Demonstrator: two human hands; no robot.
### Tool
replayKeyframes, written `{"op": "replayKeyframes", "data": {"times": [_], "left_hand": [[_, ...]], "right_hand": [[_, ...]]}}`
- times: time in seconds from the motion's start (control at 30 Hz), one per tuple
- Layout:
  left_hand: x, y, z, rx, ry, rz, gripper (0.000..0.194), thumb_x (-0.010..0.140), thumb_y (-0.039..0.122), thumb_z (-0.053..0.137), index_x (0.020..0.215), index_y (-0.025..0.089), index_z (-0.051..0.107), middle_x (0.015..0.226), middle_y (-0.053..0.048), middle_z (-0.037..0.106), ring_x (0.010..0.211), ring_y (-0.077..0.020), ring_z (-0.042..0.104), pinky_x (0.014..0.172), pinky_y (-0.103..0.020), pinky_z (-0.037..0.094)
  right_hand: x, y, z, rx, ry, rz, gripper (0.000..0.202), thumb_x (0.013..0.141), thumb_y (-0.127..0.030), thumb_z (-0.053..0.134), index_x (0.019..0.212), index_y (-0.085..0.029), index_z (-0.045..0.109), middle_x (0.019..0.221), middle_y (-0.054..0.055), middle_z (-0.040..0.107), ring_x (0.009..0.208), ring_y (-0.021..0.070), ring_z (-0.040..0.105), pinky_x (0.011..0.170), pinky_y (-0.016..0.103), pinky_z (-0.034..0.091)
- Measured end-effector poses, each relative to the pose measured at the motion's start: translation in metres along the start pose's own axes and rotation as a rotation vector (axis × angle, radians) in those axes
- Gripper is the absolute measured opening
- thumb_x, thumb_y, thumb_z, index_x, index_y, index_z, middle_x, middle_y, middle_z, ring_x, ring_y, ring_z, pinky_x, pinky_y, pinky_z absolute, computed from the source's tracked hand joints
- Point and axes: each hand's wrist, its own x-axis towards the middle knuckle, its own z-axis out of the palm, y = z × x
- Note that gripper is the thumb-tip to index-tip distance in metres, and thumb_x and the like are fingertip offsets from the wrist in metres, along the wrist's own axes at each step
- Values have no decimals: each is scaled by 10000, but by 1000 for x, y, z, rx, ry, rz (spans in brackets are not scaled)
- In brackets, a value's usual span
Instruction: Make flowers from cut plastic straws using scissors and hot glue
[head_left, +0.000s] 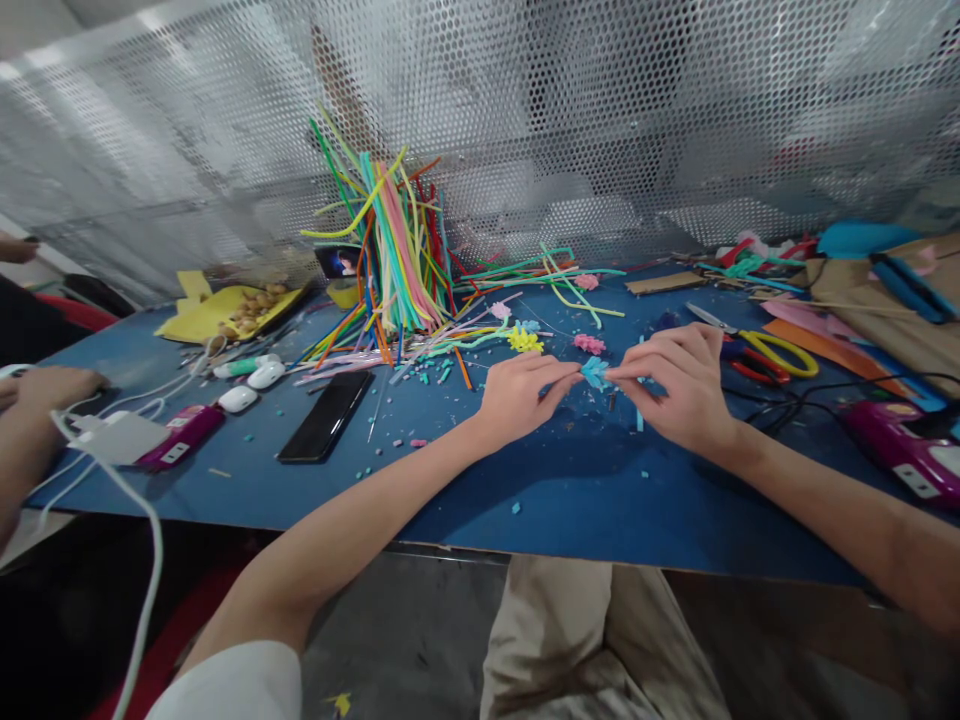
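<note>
A small light-blue flower-like piece (pixel 595 373), seemingly made of pipe cleaner, is held just above the blue table between my two hands. My left hand (pixel 521 400) pinches its left side between thumb and fingertips. On the other side, my right hand (pixel 675 385) pinches its right edge, the fingers bent. Just beyond the fingers lie a pink fuzzy piece (pixel 589 344) and a yellow fuzzy piece (pixel 525 340). Below my right hand a short blue strip (pixel 640 410) shows partly.
A tall bundle of coloured pipe cleaners (pixel 405 250) stands at the back. Left of my arm are a black phone (pixel 326 415) and a purple power strip (pixel 182 437). Yellow-handled scissors (pixel 780 352) and red pliers (pixel 756 368) lie right. Another person's hand (pixel 60 390) rests far left.
</note>
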Motion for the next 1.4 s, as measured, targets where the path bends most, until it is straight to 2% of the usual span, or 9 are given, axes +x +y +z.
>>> {"op": "replayKeyframes", "data": {"times": [0.2,0.4,0.57,0.7,0.83,0.97,1.07,1.2,1.4], "left_hand": [[-1,0,2,-8,31,-64,283,992,396,534,1052,223,750,929,-27,771,859,-140,716,774,-239,518],[0,-1,1,-29,-3,-91,270,990,393,539,1050,241,754,958,-15,776,864,-140,729,772,-233,522],[0,-3,0,-6,-17,-88,259,993,391,530,1041,263,751,931,0,774,849,-138,728,729,-227,507],[1,-6,0,49,-11,-58,273,997,397,518,1021,255,749,939,-12,775,846,-144,725,728,-244,494],[3,-9,0,116,-22,-34,280,998,404,510,1013,253,746,944,-10,777,831,-143,722,703,-254,464],[4,-13,-2,141,-78,-35,299,1013,393,477,983,252,739,925,-4,774,837,-138,718,701,-268,421],[4,-15,-1,191,-97,-33,273,1003,414,497,1029,265,724,892,2,770,808,-143,712,727,-289,405],[4,-20,2,230,-73,26,282,994,439,520,1156,280,688,969,-19,771,850,-148,710,745,-284,414],[5,-26,-2,215,-53,190,259,1000,408,522,1102,274,719,936,-13,770,831,-124,689,742,-276,418]], "right_hand": [[3,3,-6,-44,-45,-69,99,866,-223,717,946,-276,696,948,-6,747,894,195,584,916,431,316],[4,13,-11,-76,-109,-145,182,871,-230,712,1032,-313,691,993,-16,745,907,189,591,939,433,323],[4,13,-7,118,-183,-46,216,893,-258,672,1103,-239,626,953,27,729,853,185,631,832,372,452],[2,12,-5,141,-202,11,178,912,-242,630,1089,-229,619,872,17,707,784,171,640,776,334,512],[1,14,-2,150,-229,61,99,932,-232,590,1024,-234,626,897,18,714,810,170,658,770,316,524],[2,19,0,122,-276,75,104,954,-273,574,1021,-232,641,910,21,725,831,179,666,795,330,512],[1,22,1,126,-338,141,115,964,-297,563,974,-230,657,869,13,729,800,174,667,752,321,500],[-1,20,2,101,-348,159,129,947,-312,586,910,-221,670,795,11,713,740,170,645,717,320,480],[3,13,-5,165,-345,24,85,921,-285,614,904,-221,667,775,15,694,734,166,624,756,337,491]]}}
